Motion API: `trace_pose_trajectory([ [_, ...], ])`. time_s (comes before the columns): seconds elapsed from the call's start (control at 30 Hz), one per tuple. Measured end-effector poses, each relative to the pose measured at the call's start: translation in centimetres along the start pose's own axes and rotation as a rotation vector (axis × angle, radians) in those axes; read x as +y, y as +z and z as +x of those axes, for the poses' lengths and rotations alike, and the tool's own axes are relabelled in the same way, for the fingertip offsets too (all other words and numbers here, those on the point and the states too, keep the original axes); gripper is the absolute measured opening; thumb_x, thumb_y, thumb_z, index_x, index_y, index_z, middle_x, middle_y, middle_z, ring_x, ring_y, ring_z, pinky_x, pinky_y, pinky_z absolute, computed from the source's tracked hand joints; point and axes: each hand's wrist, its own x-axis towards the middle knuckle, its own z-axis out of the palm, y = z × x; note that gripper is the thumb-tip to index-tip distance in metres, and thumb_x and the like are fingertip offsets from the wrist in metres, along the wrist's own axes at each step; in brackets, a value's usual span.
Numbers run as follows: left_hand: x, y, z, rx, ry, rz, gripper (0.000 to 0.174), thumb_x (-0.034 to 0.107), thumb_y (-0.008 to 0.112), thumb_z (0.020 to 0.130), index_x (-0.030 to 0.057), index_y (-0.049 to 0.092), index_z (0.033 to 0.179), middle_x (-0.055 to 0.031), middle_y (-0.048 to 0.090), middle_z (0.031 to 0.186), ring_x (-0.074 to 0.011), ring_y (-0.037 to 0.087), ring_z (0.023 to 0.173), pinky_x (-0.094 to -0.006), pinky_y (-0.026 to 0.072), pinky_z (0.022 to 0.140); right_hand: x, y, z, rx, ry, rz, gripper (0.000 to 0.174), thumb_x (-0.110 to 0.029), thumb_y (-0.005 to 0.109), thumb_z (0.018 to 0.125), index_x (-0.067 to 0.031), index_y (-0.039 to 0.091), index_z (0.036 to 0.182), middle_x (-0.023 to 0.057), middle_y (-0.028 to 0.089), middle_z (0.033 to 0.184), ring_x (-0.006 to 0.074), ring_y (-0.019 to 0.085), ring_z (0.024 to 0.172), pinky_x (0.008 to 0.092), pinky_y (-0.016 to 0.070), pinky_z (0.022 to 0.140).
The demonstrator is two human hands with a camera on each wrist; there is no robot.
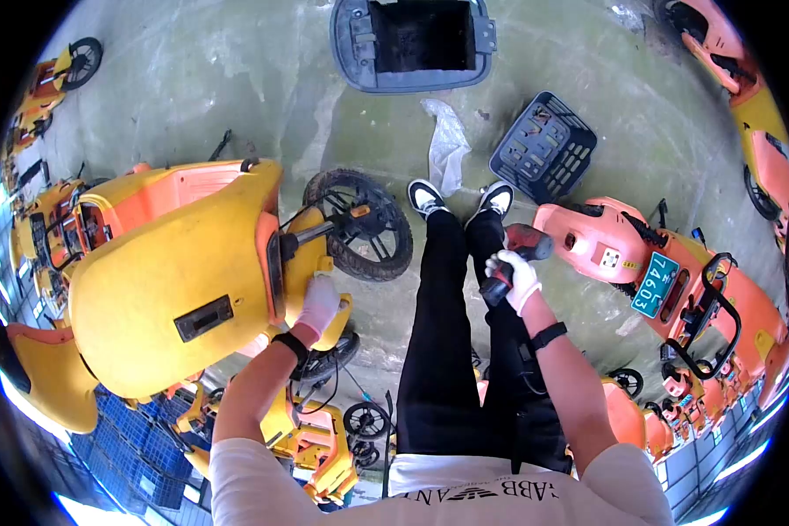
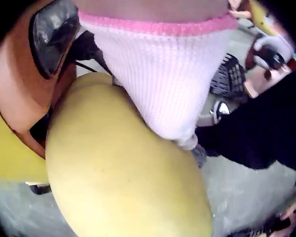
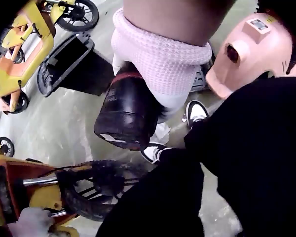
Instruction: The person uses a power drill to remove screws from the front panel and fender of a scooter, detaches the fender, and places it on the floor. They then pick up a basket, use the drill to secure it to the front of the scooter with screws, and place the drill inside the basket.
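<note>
A yellow and orange scooter body (image 1: pixel 167 272) lies tipped on its side at the left, its black wheel (image 1: pixel 359 223) toward the middle. My gloved left hand (image 1: pixel 317 302) rests on the yellow mudguard (image 2: pixel 123 177) beside that wheel; in the left wrist view the glove (image 2: pixel 163 74) presses against the rounded yellow shell. My gloved right hand (image 1: pixel 517 276) grips a red and black cordless drill (image 1: pixel 513 259) over my black trouser legs. The right wrist view shows the drill's black battery base (image 3: pixel 128 111) under the glove (image 3: pixel 160 59).
A dark grey plastic panel (image 1: pixel 412 44) lies on the concrete ahead, with a black basket (image 1: pixel 543 145) and a white plastic bag (image 1: pixel 447 145) nearby. An orange scooter with plate 74603 (image 1: pixel 653 280) lies at the right. More scooters ring the area.
</note>
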Motion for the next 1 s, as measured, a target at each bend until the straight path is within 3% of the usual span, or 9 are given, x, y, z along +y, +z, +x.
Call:
trace_pose_trajectory([
  [0.27, 0.7, -5.6, -0.8, -0.121, -0.063, 0.044, 0.052, 0.052, 0.066, 0.069, 0.0015, 0.064, 0.083, -0.0121, 0.061, 0.079, -0.0266, 0.062, 0.075, -0.0356, 0.0469, 0.07, -3.2, -7.6, 0.0, -0.064, 0.138, 0.093, 0.023, -0.01, 0.063, 0.075, -0.002, 0.05, 0.092, 0.0108, 0.057, 0.082, 0.0248, 0.06, 0.075, 0.0397, 0.0519, 0.069],
  [0.37, 1.6, -3.1, -0.8, 0.002, -0.116, 0.103, 0.046, 0.048, 0.066, 0.07, 0.0033, 0.065, 0.083, -0.0113, 0.061, 0.08, -0.0266, 0.061, 0.077, -0.0368, 0.047, 0.068, -4.7, -7.1, -1.2, -0.022, 0.145, 0.13, 0.025, -0.009, 0.061, 0.076, -0.0013, 0.048, 0.095, 0.0106, 0.056, 0.083, 0.0252, 0.059, 0.076, 0.0399, 0.0516, 0.07],
  [0.6, 1.9, 2.9, 2.9, -0.079, -0.093, 0.28, 0.03, 0.035, 0.062, 0.075, 0.0068, 0.066, 0.086, -0.0096, 0.058, 0.085, -0.0249, 0.057, 0.087, -0.0353, 0.0442, 0.071, -6.2, -6.0, -2.3, -0.026, 0.145, -0.007, 0.018, -0.01, 0.063, 0.076, -0.0026, 0.053, 0.089, 0.0116, 0.058, 0.08, 0.0252, 0.061, 0.074, 0.039, 0.0522, 0.068],
  [0.7, 1.3, 9.9, 5.6, -0.044, -0.355, 0.486, 0.023, 0.027, 0.056, 0.079, 0.0088, 0.067, 0.086, -0.0093, 0.058, 0.086, -0.024, 0.057, 0.087, -0.0336, 0.0427, 0.073, -6.9, -4.9, -3.2, -0.081, 0.07, -0.1, 0.019, -0.01, 0.063, 0.076, -0.002, 0.052, 0.089, 0.0115, 0.058, 0.08, 0.0245, 0.061, 0.075, 0.0384, 0.0525, 0.068],
  [0.8, 1.9, 8.8, 4.4, -0.111, -0.279, 0.634, 0.019, 0.02, 0.052, 0.08, 0.0108, 0.067, 0.088, -0.0084, 0.061, 0.089, -0.0252, 0.058, 0.087, -0.0346, 0.0434, 0.07, -7.2, -4.7, -2.2, -0.092, 0.088, -0.079, 0.019, -0.01, 0.064, 0.075, -0.0026, 0.052, 0.089, 0.011, 0.058, 0.08, 0.0244, 0.061, 0.074, 0.039, 0.0527, 0.068],
  [0.87, 1.8, 8.8, 3.4, 0.044, -0.113, 0.899, 0.02, 0.024, 0.056, 0.077, 0.0104, 0.068, 0.085, -0.0108, 0.064, 0.087, -0.028, 0.06, 0.084, -0.0369, 0.0435, 0.068, -7.1, -4.6, -2.2, -0.073, 0.086, -0.083, 0.019, -0.011, 0.064, 0.075, -0.0033, 0.052, 0.088, 0.0108, 0.058, 0.081, 0.0241, 0.061, 0.074, 0.0385, 0.0526, 0.068],
  [0.9, 1.4, 8.8, 3.8, 0.051, -0.12, 0.902, 0.02, 0.024, 0.056, 0.077, 0.0104, 0.068, 0.085, -0.0108, 0.064, 0.087, -0.028, 0.06, 0.084, -0.0369, 0.0435, 0.068, -7.1, -4.7, -1.9, -0.081, 0.079, -0.082, 0.019, -0.011, 0.064, 0.075, -0.0033, 0.052, 0.088, 0.0108, 0.058, 0.081, 0.0241, 0.061, 0.074, 0.0385, 0.0526, 0.068],
  [0.97, 0.6, 8.8, 4.5, -0.164, -0.123, 0.336, 0.025, 0.032, 0.058, 0.075, 0.0092, 0.068, 0.079, -0.0128, 0.064, 0.08, -0.0292, 0.06, 0.078, -0.0402, 0.0432, 0.067, -7.0, -5.4, -1.8, -0.115, 0.116, -0.022, 0.018, -0.011, 0.063, 0.076, -0.0028, 0.052, 0.088, 0.0107, 0.058, 0.08, 0.0241, 0.061, 0.074, 0.0376, 0.0527, 0.068],
  [1.0, 0.8, 7.0, 3.6, -0.158, -0.086, 0.313, 0.037, 0.041, 0.054, 0.08, 0.0076, 0.069, 0.078, -0.0105, 0.065, 0.077, -0.0287, 0.062, 0.077, -0.0414, 0.0443, 0.07, -7.0, -5.8, -1.6, -0.115, 0.113, -0.019, 0.018, -0.011, 0.063, 0.076, -0.0028, 0.052, 0.088, 0.0107, 0.058, 0.08, 0.0241, 0.061, 0.074, 0.0376, 0.0527, 0.068],
])
